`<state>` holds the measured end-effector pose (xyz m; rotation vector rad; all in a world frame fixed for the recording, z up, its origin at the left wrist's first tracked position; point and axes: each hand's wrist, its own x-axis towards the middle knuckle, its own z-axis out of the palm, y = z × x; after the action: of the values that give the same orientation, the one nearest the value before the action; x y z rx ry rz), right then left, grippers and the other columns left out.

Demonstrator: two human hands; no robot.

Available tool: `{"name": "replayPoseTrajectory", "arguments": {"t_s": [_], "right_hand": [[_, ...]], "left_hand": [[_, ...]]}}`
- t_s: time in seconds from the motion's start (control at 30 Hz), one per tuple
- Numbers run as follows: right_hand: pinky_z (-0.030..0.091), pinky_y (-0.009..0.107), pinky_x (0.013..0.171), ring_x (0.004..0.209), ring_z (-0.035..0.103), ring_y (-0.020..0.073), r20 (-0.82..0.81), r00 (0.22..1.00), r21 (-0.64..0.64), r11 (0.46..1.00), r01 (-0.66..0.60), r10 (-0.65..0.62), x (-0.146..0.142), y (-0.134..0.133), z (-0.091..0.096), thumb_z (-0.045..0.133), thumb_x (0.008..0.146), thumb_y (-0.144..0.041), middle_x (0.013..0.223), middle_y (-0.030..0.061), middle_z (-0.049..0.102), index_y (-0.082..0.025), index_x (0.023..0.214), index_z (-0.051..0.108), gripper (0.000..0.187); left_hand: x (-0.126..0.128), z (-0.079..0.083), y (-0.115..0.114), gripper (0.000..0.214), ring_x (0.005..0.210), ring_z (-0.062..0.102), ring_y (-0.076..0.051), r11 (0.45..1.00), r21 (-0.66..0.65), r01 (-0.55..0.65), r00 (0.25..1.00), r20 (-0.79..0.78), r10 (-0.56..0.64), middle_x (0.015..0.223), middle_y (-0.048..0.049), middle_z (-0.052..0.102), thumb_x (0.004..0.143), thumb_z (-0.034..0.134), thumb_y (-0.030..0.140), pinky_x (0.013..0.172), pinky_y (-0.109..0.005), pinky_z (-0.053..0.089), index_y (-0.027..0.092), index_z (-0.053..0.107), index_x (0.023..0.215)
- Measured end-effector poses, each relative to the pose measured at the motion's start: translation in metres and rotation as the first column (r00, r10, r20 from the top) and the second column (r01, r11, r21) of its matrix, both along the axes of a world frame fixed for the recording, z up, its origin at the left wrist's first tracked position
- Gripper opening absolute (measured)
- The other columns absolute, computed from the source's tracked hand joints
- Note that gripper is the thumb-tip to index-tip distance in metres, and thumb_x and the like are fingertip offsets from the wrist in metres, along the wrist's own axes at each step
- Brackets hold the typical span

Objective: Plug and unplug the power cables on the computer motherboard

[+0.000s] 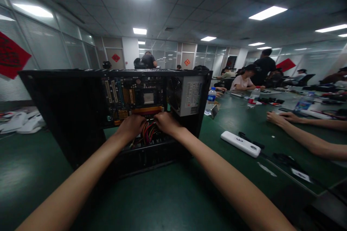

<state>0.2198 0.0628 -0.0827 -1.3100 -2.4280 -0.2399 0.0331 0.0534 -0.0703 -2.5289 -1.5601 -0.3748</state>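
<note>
One green tabletop (151,191) is carrying an open-sided black computer case (43,97), which is standing toward the near edge. Inside, a circuit board (153,86) is facing out, and a grey power supply (192,97) is filling the case's upper right corner. The left hand (131,126) and right hand (169,124) are reaching in beside coloured cables (148,134); their fingers are curling inward, but what they are gripping, if anything, I cannot tell.
</note>
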Motion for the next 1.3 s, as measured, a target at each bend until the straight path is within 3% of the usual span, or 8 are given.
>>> {"name": "replayPoseTrajectory", "arguments": {"t_s": [0.37,1.1,1.3], "right_hand": [[0.049,0.030,0.082,0.098,0.069,0.0262,0.085,0.991,-0.060,0.992,0.111,-0.105,-0.004,-0.005,0.004,0.041,0.096,-0.018,0.103,0.0164,0.072,-0.013,0.103,0.073,0.033],[0.050,0.031,0.084,0.102,0.068,0.0271,0.039,0.982,-0.137,0.972,0.190,-0.186,-0.010,-0.008,0.006,0.050,0.087,-0.008,0.105,0.0187,0.070,-0.012,0.106,0.072,0.030],[0.051,0.030,0.083,0.100,0.069,0.0262,0.067,0.972,-0.202,0.951,0.235,-0.226,-0.022,-0.025,0.017,0.051,0.088,-0.007,0.104,0.0216,0.069,-0.010,0.108,0.071,0.029]], "left_hand": [[0.002,-0.002,0.002,0.033,0.092,0.070,-0.028,1.000,0.027,0.002,0.999,-0.037,-0.001,0.095,-0.0141,0.075,0.094,0.044,0.024,0.077,-0.034,0.049,0.016,0.075,0.097],[0.002,-0.003,0.000,0.031,0.082,0.070,-0.025,0.999,0.029,0.041,0.999,0.011,-0.041,0.084,-0.0132,0.073,0.091,0.044,0.018,0.070,-0.030,0.046,0.016,0.073,0.080],[0.002,-0.001,-0.003,0.028,0.091,0.070,-0.024,1.000,0.001,0.005,1.000,0.013,-0.005,0.093,-0.0114,0.075,0.092,0.046,0.021,0.076,-0.029,0.048,0.019,0.075,0.091]]}}
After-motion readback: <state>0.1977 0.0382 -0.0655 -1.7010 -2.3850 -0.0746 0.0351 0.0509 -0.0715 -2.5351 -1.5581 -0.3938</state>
